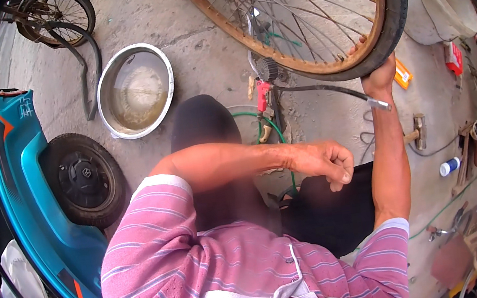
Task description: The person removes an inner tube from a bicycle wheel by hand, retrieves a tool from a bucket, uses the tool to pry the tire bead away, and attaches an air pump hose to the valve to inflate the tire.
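At the top hangs a bicycle wheel (312, 68) with a rusty rim, spokes and a black tyre (397, 7). My right hand (381, 72) grips its lower right edge, with fingertips showing inside the rim. My left hand (330, 164) is bent across in front of my body, apart from the wheel. Its fingers are curled and the thumb is pressed to them; whatever they may hold is hidden. Between hand and wheel lies a red-handled air inflator (263, 95), whose black hose (326, 87) ends in a metal tip near my right wrist.
A metal basin (136, 90) of cloudy water stands left of my knee. Beyond it is a teal vehicle (39, 173) with a small black wheel (85, 175). At right are a hammer (420, 131), a white bucket (434, 0), a small bottle (449, 166) and scattered tools.
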Available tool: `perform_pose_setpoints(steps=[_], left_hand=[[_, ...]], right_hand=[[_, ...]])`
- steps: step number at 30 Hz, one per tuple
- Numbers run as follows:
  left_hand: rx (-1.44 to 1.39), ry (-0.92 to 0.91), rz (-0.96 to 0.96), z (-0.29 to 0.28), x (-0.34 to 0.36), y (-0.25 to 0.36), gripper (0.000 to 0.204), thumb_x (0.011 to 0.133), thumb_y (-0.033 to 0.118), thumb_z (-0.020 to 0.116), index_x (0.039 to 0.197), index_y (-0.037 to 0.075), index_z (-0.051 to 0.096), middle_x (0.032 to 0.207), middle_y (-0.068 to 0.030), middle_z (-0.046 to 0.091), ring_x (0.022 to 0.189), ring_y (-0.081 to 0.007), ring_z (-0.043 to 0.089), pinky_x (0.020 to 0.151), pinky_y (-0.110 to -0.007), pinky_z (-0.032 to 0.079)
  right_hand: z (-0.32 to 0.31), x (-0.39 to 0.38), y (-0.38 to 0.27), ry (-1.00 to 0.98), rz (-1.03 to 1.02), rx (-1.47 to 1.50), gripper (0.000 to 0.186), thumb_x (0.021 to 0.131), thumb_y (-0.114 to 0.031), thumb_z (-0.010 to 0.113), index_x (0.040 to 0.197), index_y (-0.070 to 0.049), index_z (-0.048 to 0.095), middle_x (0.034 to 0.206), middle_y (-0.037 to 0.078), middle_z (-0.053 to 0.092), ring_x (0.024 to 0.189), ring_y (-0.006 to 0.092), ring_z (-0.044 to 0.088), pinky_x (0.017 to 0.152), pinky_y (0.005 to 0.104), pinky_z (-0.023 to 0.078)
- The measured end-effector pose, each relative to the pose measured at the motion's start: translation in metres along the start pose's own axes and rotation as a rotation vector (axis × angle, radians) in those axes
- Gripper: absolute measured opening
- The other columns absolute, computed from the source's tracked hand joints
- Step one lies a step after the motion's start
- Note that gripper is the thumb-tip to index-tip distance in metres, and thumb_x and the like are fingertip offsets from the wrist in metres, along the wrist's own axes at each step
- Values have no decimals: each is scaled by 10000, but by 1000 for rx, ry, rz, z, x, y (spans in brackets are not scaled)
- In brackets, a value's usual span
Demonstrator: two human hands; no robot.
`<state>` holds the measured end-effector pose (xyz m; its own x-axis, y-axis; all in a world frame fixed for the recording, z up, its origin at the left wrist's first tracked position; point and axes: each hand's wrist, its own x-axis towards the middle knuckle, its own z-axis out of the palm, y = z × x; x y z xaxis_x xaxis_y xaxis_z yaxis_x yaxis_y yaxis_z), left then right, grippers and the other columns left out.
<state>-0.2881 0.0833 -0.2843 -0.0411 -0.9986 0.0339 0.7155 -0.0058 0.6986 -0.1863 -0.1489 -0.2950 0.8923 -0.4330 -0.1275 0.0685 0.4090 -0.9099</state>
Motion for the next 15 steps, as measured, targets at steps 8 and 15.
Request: perform_pose_setpoints(steps=[8, 15], left_hand=[[708, 359, -92, -85, -55, 81, 190, 942, 186, 766, 1001, 10, 724, 883, -18, 716, 837, -100, 646, 730, -288, 523], [1056, 1332, -349, -209, -140, 60, 240, 858, 251, 701, 920, 26, 755, 828, -96, 738, 795, -183, 706, 732, -345, 554]], right_hand=[[-21, 6, 3, -118, 4, 1, 472, 1031, -370, 452, 1264, 24, 564, 1060, 157, 646, 908, 321, 675, 852, 461, 575], [0, 4, 0, -135, 54, 27, 442, 1028, -346, 447, 1238, 29, 550, 1003, 138, 600, 912, 293, 645, 891, 474, 564]])
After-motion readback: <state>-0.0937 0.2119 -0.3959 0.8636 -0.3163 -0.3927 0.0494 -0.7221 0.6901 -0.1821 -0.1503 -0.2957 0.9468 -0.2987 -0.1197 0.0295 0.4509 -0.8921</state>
